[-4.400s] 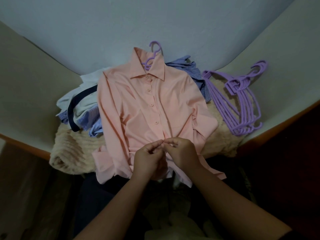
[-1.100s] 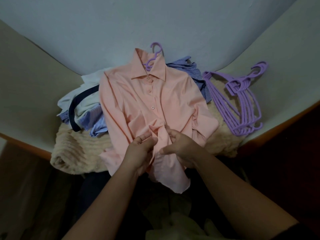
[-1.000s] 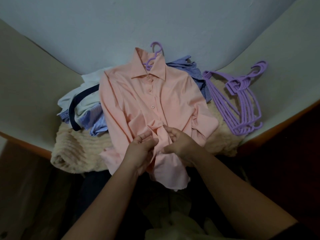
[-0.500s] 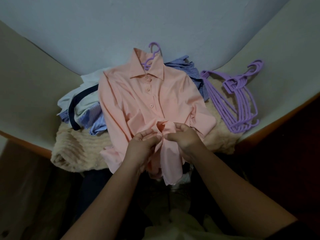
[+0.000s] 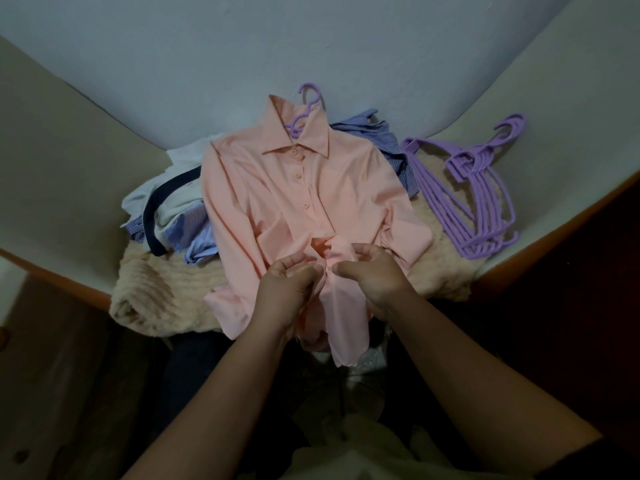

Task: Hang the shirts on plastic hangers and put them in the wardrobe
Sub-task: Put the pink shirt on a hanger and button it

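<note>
Nearest the camera, the left hand (image 5: 289,289) and the right hand (image 5: 372,277) met at the lower placket of the peach long-sleeved cotton shirt (image 5: 294,202), each pinching a fold of the cloth near a small button; the fingertips were close together, and whether the button sat through its hole could not be told. The shirt lay flat on a cream fluffy blanket (image 5: 166,292), its tail hanging over the near edge, with a purple plastic hanger (image 5: 306,105) already inside the collar. A tug at the hem could drag the shirt off the edge or slide a shoulder off the hanger. To the left lay a heap of blue and white shirts (image 5: 173,209), touching the peach sleeve; to the right a stack of purple plastic hangers (image 5: 474,192) lay near the orange-trimmed edge. Behind, the pale wall closed in, so free room lay only toward the person.
</note>
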Motion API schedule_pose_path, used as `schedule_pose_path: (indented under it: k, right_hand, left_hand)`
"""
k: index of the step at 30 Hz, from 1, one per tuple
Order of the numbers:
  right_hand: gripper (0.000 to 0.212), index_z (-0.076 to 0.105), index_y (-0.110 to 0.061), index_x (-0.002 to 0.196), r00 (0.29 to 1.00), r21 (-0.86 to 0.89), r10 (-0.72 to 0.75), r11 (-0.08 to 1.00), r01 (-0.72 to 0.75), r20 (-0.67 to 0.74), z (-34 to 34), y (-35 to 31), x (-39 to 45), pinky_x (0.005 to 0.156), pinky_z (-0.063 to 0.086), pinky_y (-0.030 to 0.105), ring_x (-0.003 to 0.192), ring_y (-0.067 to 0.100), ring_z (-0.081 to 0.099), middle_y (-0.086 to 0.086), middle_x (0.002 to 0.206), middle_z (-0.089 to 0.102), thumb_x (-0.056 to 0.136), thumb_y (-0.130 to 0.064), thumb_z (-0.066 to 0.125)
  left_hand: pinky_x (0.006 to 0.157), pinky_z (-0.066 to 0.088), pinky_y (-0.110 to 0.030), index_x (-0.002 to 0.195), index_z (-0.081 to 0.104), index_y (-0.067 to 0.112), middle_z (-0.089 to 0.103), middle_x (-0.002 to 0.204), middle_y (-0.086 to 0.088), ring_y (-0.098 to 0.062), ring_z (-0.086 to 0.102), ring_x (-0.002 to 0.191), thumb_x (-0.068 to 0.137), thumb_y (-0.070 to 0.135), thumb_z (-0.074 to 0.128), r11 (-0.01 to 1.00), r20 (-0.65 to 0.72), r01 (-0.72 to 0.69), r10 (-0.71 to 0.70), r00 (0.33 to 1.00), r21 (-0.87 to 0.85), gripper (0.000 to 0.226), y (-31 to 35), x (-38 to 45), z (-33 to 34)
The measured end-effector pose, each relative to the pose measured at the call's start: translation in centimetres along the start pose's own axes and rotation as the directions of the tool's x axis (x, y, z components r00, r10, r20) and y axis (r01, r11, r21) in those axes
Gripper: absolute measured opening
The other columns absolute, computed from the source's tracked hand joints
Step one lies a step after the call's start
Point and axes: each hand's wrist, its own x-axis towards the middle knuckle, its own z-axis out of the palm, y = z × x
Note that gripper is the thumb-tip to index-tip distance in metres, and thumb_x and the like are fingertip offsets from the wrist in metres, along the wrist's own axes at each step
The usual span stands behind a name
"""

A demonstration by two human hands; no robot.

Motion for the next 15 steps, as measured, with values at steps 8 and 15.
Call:
schedule_pose_path:
  k: [8,15]
  right_hand:
    - [0.053,0.062,-0.005,0.111,0.999,0.012,-0.042,0.999,0.043,-0.021,-0.4,0.0,-1.1,0.090,0.053,0.045,0.100,0.033,0.064,0.016,0.104,0.068,0.060,-0.007,0.076]
    - [0.042,0.052,-0.016,0.105,0.982,-0.015,-0.172,0.985,0.172,-0.077,-0.6,0.2,-2.2,0.076,0.050,0.024,0.093,0.021,0.061,0.012,0.103,0.064,0.074,0.003,0.072]
  left_hand:
    - [0.076,0.044,-0.035,0.089,0.070,0.008,0.057,0.094,-0.019,-0.029,0.050,0.084,0.089,0.007,0.059,0.999,0.104,-0.027,0.025,0.994,0.025,0.011,-0.2,-0.7,0.0]
    - [0.071,0.052,-0.029,0.103,0.065,0.009,0.067,0.089,-0.015,-0.023,0.061,0.082,0.089,0.002,0.061,1.000,0.073,-0.022,0.022,0.997,-0.008,0.016,-0.8,-1.2,0.2]
